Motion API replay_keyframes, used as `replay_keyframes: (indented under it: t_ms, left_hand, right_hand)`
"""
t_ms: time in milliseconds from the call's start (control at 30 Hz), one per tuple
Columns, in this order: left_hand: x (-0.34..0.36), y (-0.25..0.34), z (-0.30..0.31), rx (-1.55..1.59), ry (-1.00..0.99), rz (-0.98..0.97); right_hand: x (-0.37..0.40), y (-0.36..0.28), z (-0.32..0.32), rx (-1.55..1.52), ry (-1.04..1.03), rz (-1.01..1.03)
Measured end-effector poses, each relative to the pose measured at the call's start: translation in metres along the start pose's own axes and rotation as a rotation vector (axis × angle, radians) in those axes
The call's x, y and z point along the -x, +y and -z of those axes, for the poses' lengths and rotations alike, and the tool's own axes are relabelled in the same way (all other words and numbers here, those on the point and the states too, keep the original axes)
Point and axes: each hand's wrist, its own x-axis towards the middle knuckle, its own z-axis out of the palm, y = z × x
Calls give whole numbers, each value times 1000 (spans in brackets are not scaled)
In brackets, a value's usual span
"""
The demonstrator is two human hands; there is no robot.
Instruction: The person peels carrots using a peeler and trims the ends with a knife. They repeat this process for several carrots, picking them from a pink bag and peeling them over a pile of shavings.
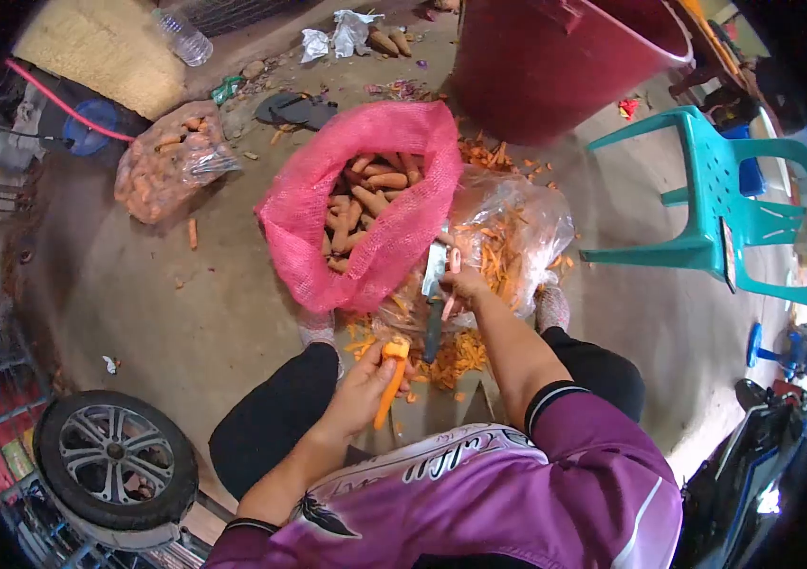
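Grip of left hand (358, 391): fingers curled shut around the lower half of a carrot (390, 381), thumb laid along it.
Carrot: held upright over the person's lap, between the knees, its cut top end uppermost.
Grip of right hand (467, 283): closed on a pink-handled tool (449, 305); its kind cannot be told.
Knife (435, 273): grey blade over a dark handle, just left of the right hand; whether the hand holds it is unclear.
Peelings (456, 356): orange heap on the floor (185, 313) below both hands, with more in the clear bag (527, 223) beyond.
Pink mesh sack (290, 218): open, touching the clear bag, with whole carrots inside.
Farther out: second bag of carrots (171, 161) at left, red tub (546, 57) at top, teal chair (712, 199) at right, wheel (114, 455) at lower left.
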Motion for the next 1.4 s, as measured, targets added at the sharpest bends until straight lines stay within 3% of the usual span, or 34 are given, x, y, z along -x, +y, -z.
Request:
replay_keyframes:
  t_ms: [233,333,433,567,733,833,1067,1267,1333,1400]
  left_hand:
    - [-9,4,-25,-144,-64,-107]
    - [-14,8,-44,-229,-167,-207]
    - [-17,6,-57,-282,-238,-213]
    - [-19,-1,-72,-377,-265,-310]
    - [-18,3,-84,-505,-339,-474]
    - [-12,6,-89,-506,-331,-338]
    - [-11,12,-85,-533,-443,-249]
    - [-5,25,-86,-420,-444,-99]
    - [-9,24,-79,-455,-458,-3]
    - [-9,20,-79,-495,-465,-91]
  right_hand:
    - [47,-20,36,-299,-136,141]
    - [140,-92,41,-275,-221,112]
    - [184,-115,55,-145,-377,232]
    - [266,-124,68,447,-163,711]
    - [309,-112,74,514,-128,710]
    - [310,-108,73,561,-118,702]
    - [303,-96,73,575,-158,756]
    - [299,-99,72,576,-298,830]
    - [290,-91,70,426,-392,863]
    - [285,-88,68,351,-448,898]
